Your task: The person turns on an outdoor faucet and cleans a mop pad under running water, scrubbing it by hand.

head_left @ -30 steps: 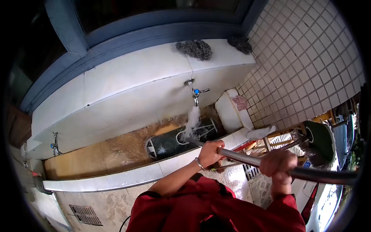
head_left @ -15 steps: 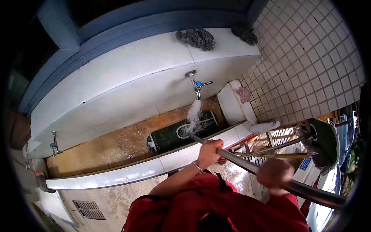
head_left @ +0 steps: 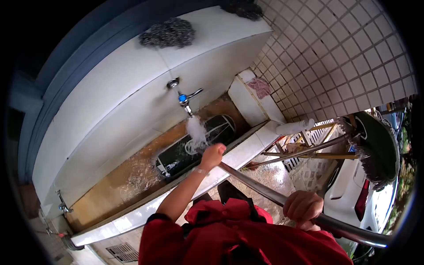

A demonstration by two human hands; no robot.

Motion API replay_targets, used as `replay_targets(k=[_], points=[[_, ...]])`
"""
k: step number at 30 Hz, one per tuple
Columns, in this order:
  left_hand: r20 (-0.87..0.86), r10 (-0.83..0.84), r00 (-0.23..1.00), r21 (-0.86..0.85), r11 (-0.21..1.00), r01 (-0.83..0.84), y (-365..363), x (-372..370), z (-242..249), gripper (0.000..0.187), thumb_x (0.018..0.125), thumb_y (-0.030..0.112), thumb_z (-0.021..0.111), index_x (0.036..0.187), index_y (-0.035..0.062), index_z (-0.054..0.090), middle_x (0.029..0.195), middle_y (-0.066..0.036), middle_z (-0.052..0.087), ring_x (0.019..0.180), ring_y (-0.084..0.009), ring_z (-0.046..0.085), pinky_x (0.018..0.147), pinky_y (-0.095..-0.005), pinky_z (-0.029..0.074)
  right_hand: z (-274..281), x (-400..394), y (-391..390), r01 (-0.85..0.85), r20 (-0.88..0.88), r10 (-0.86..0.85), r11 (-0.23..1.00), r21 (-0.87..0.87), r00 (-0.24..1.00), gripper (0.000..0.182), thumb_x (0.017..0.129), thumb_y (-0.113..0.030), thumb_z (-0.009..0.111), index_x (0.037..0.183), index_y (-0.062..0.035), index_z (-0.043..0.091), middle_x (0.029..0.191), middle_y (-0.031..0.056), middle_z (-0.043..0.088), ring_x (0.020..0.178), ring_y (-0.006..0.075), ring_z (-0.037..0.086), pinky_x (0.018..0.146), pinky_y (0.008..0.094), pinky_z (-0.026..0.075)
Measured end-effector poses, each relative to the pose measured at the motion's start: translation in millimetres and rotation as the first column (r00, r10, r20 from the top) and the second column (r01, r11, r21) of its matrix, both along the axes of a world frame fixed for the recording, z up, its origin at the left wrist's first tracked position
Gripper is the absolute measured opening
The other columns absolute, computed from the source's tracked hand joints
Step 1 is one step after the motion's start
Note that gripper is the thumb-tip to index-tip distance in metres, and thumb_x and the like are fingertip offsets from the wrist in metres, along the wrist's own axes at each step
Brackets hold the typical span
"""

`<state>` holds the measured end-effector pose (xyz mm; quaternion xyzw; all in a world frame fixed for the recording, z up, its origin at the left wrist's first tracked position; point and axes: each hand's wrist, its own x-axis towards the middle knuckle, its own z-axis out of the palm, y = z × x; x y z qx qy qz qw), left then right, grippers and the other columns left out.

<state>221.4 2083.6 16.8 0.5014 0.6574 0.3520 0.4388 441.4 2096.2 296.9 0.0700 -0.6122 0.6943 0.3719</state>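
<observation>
A dark green flat mop head (head_left: 176, 155) with white lines lies in the tiled trough (head_left: 90, 205), under water running from the tap (head_left: 183, 99). Its metal pole (head_left: 260, 189) slants over the trough's white front ledge towards my right side. Near the mop head, my left hand (head_left: 213, 157) is closed on the pole's lower part. Farther up, my right hand (head_left: 304, 210) wraps round the same pole. The joint between pole and mop head is hidden behind my left hand and the splashing water.
Grey shaggy pads (head_left: 170, 33) lie on the upper ledge. A pink cloth (head_left: 259, 87) rests on the trough's end block beside the tiled wall (head_left: 335, 53). Another flat mop (head_left: 375, 148) leans on the right, near a white car (head_left: 346, 187). A second tap (head_left: 64, 204) is at left.
My view has turned and come closer to the running tap. My right hand, blurred before, now shows clearly round the pole. Both hands keep their hold.
</observation>
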Motion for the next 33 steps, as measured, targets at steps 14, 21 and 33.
replay_targets(k=[14, 21, 33], points=[[-0.367, -0.736, 0.569, -0.653, 0.639, 0.406, 149.9, 9.2, -216.1, 0.054, 0.077, -0.002, 0.051, 0.125, 0.0216, 0.041, 0.137, -0.012, 0.024, 0.109, -0.0341, 0.047, 0.085, -0.0413, 0.045, -33.0, 42.2, 72.0, 0.051, -0.076, -0.059, 0.993, -0.102, 0.995, 0.011, 0.076, -0.014, 0.063, 0.070, -0.0066, 0.058, 0.060, 0.0053, 0.055, 0.051, 0.0190, 0.053, 0.052, 0.0326, 0.047], [-0.358, -0.669, 0.651, -0.735, 0.632, 0.246, 113.1, -12.6, -295.6, 0.034, 0.083, 0.018, 0.048, 0.117, 0.0166, 0.051, 0.126, -0.013, 0.043, 0.108, -0.0306, 0.049, 0.086, -0.0401, 0.044, -42.2, 45.8, 98.4, -0.094, -0.108, 0.092, 0.996, -0.009, 0.990, 0.017, 0.076, -0.010, 0.061, 0.062, -0.0071, 0.051, 0.054, 0.0050, 0.050, 0.048, 0.0179, 0.052, 0.047, 0.0297, 0.044], [-0.292, 0.084, 0.953, -0.269, 0.949, -0.166, 113.5, -7.7, -188.0, 0.017, 0.078, 0.002, 0.055, 0.095, 0.0017, 0.055, 0.089, -0.013, 0.060, 0.085, -0.0243, 0.060, 0.072, -0.0334, 0.051, -48.1, 60.2, 90.5, -0.036, -0.151, 0.009, 0.984, -0.175, 0.989, 0.014, 0.074, 0.001, 0.056, 0.063, -0.0006, 0.048, 0.050, 0.0103, 0.049, 0.039, 0.0216, 0.045, 0.041, 0.0337, 0.041]])
